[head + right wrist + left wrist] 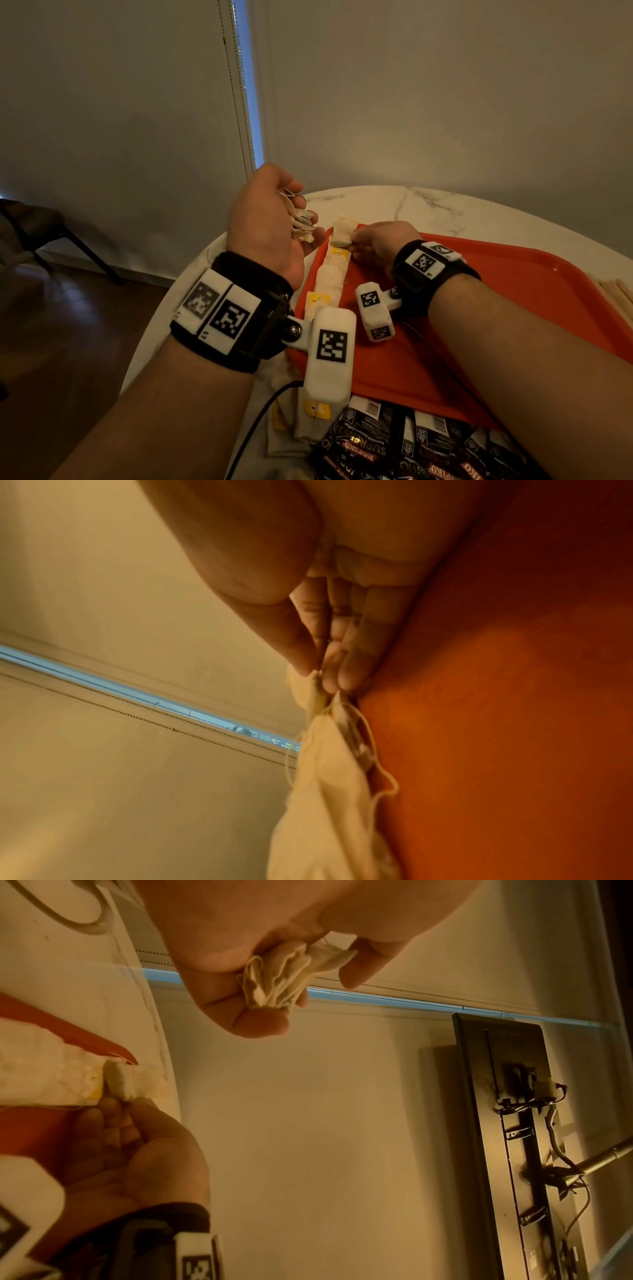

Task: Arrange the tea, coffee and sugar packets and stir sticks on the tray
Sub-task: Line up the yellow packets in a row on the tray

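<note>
R thumb + fingertips (334,680) pinch one tea bag (342,233) at far end of tea-bag row (330,277) along tray (513,308) left edge. L hand (270,222) curled round bunch of tea bags (284,977), raised beside tray. Coffee packets (394,442) near edge of table (428,202).

My head camera looks forward and down over both wrists at the desk (428,202). My left wrist camera faces along the palm, close to that grip. My right wrist camera sits very near its grip. All views share the tray (513,291) edge.
</note>
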A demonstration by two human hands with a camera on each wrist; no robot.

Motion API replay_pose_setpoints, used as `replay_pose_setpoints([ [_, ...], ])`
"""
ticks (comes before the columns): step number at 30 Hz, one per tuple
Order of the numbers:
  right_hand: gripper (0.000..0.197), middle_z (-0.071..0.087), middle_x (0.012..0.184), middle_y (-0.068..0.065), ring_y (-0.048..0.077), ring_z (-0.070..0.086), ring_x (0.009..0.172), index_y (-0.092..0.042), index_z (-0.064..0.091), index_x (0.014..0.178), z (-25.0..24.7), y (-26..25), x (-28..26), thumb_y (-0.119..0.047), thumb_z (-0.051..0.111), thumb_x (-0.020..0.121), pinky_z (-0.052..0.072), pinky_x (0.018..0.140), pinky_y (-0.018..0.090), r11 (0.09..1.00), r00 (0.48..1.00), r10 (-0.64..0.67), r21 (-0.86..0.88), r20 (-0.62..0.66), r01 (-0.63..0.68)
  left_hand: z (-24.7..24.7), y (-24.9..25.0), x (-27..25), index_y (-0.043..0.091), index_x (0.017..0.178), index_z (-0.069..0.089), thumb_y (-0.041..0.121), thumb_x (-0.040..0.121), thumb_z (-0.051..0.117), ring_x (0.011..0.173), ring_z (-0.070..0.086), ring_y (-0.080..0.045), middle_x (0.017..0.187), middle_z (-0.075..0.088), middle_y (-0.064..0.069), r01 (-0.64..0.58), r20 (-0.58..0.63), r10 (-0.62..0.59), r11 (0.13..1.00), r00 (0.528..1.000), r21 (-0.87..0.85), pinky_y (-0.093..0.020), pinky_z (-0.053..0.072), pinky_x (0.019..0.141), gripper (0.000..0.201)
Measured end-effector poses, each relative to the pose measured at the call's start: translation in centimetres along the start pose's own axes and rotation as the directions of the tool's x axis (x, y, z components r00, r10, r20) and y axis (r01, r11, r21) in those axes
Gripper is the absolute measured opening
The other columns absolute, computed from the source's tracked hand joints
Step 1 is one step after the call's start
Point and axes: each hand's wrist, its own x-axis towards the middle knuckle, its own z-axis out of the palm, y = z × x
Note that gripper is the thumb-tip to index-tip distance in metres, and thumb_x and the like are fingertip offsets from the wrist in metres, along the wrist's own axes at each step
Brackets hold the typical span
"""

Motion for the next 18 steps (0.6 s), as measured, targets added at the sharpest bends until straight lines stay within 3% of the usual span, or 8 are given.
replay_pose_setpoints([
  [3,0.016,0.071,0.084,0.015,0.029,0.071,0.09,-0.001,0.064,0.082,-0.1,-0.1,0.3,-0.003,0.061,0.098,0.059,0.095,0.042,1.0,1.0,0.014,0.004,0.016,-0.014,0.0,-0.1,-0.3,0.012,0.086,0.055,0.026,0.089,0.048,0.055,0.048,-0.017,0.072,0.048,-0.002,-0.006,0.036,0.006,1.0,0.999,-0.004,-0.03,0.045,0.056,0.017],
  [5,0.009,0.071,0.09,0.013,0.027,0.071,0.091,0.0,0.067,0.095,-0.6,0.1,0.3,-0.007,0.062,0.097,0.059,0.094,0.043,1.0,0.999,-0.007,-0.02,0.041,0.008,0.0,-0.1,-0.7,0.01,0.084,0.055,0.029,0.09,0.044,0.056,0.046,-0.018,0.073,0.047,-0.003,-0.002,0.077,0.003,1.0,0.997,-0.006,-0.029,0.044,0.057,0.022],
  [7,0.03,0.073,0.097,0.01,0.024,0.073,0.087,0.0,0.068,0.115,-1.5,0.2,0.4,-0.016,0.07,0.09,0.062,0.083,0.04,0.999,1.0,-0.03,0.017,0.011,0.03,0.0,-0.2,-0.9,0.008,0.087,0.058,0.031,0.092,0.038,0.057,0.044,-0.017,0.073,0.046,-0.003,0.0,0.127,0.0,1.0,0.992,-0.002,-0.028,0.043,0.057,0.03],
  [8,0.033,0.072,0.099,0.009,0.022,0.071,0.085,-0.002,0.068,0.117,-1.9,-0.1,0.0,-0.018,0.072,0.089,0.062,0.075,0.037,0.997,0.999,-0.049,0.056,-0.01,0.049,0.0,-0.3,-1.0,0.007,0.09,0.06,0.031,0.093,0.035,0.058,0.044,-0.017,0.074,0.045,-0.003,0.006,0.149,-0.007,1.0,0.989,0.008,-0.028,0.043,0.057,0.035],
  [10,0.019,0.071,0.103,0.005,0.019,0.067,0.086,-0.01,0.07,0.109,-2.6,-0.9,-1.3,-0.018,0.071,0.092,0.055,0.067,0.033,0.986,0.993,-0.11,0.121,-0.034,0.114,0.1,-0.5,-1.2,0.005,0.096,0.064,0.029,0.093,0.031,0.062,0.043,-0.017,0.077,0.044,-0.003,0.019,0.178,-0.025,0.999,0.984,0.034,-0.028,0.043,0.058,0.041],
  [12,0.011,0.072,0.1,0.003,0.018,0.065,0.085,-0.015,0.072,0.102,-3.0,-1.6,-3.2,-0.02,0.071,0.092,0.05,0.067,0.032,0.96,0.98,-0.197,0.205,0.004,0.192,0.3,-0.6,-1.3,0.005,0.098,0.065,0.022,0.09,0.031,0.064,0.043,-0.017,0.08,0.043,-0.003,0.034,0.185,-0.046,0.997,0.982,0.064,-0.027,0.044,0.056,0.039],
  [15,0.015,0.07,0.09,0.001,0.016,0.061,0.074,-0.014,0.073,0.1,-3.3,-2.2,-6.0,-0.024,0.076,0.089,0.045,0.062,0.028,0.902,0.919,-0.368,0.294,0.138,0.317,0.8,-1.3,-1.4,0.005,0.096,0.068,0.007,0.083,0.037,0.067,0.045,-0.018,0.082,0.045,-0.006,0.035,0.137,-0.05,0.993,0.989,0.109,-0.029,0.046,0.052,0.034],
  [18,0.021,0.067,0.082,0.0,0.012,0.057,0.066,-0.018,0.074,0.093,-3.1,-2.5,-7.5,-0.032,0.079,0.078,0.042,0.056,0.024,0.873,0.841,-0.472,0.269,0.264,0.406,1.1,-1.7,-1.4,0.005,0.103,0.069,-0.003,0.086,0.043,0.067,0.051,-0.017,0.079,0.052,-0.008,-0.002,0.076,-0.009,0.989,0.997,0.145,-0.029,0.048,0.051,0.032],
])
